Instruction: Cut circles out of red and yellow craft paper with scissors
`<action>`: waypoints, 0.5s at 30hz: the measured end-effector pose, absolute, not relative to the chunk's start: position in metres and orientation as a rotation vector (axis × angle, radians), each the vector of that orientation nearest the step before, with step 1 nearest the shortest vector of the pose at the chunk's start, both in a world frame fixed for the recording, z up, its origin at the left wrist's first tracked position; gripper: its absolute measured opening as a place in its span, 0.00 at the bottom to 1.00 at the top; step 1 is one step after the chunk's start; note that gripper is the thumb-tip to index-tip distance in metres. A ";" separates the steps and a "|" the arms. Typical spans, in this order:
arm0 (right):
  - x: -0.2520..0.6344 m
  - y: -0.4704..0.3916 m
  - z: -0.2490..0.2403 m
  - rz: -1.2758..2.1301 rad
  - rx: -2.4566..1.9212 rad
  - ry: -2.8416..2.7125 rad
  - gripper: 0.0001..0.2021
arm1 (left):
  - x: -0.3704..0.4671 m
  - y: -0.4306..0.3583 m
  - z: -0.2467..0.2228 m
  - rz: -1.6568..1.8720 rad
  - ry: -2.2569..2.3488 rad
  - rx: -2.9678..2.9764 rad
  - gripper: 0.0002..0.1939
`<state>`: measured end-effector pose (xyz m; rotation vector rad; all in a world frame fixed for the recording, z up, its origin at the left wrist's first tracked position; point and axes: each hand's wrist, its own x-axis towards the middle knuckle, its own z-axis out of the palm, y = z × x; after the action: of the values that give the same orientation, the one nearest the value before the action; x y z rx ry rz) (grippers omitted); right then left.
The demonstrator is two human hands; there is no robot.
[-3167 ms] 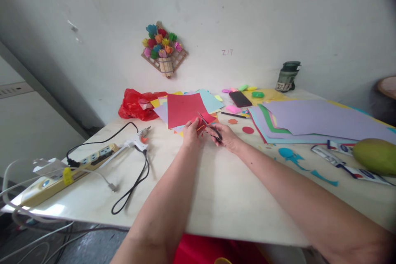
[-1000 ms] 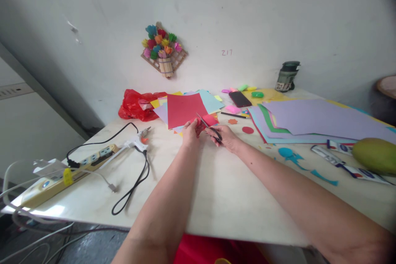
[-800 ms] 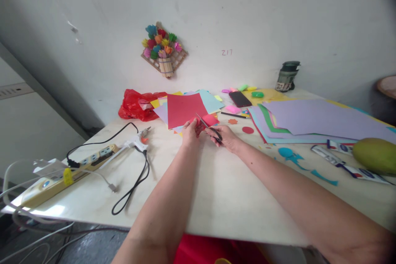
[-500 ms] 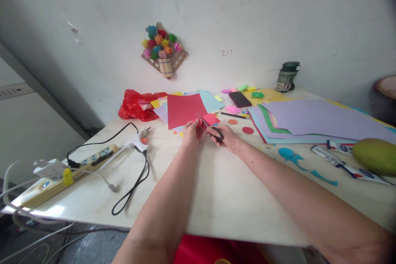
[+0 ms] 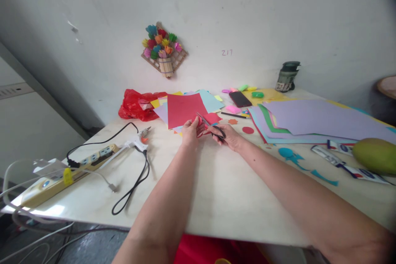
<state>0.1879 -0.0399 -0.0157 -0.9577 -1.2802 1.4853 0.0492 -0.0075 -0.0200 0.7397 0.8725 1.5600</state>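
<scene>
Two bare forearms reach up from the bottom of the frame to hands that nearly meet at the centre, over a pale table (image 5: 235,198). The left hand (image 5: 190,132), just left of centre, pinches a small piece of red paper (image 5: 213,118) between thumb and fingers. The right hand (image 5: 228,136), just right of centre, is curled around the black handles of a pair of scissors (image 5: 221,133), whose blades point up and left toward the left fingertips. The red paper lies between the hands, showing on both sides of the blades; whether it is all one piece is hard to tell. Directly beyond the left hand, a larger red sheet (image 5: 185,109) tops a fan of coloured papers. Right of the right hand lie an orange cutout (image 5: 232,121) and a red disc (image 5: 248,130), near but apart from it. A black pencil (image 5: 234,115) rests just above these two.
</scene>
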 end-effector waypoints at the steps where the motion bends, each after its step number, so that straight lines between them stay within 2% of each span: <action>1: 0.189 -0.040 -0.014 1.484 -0.970 -1.278 0.20 | 0.049 -0.008 -0.019 1.541 0.859 0.764 0.17; 15: 0.217 -0.025 -0.015 1.476 -0.973 -1.504 0.18 | 0.039 -0.007 -0.022 1.374 0.668 0.889 0.19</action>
<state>0.2172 -0.0250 -0.0150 -0.9731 -1.5039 1.4759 0.0391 -0.0074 -0.0216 0.8892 0.6682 1.3741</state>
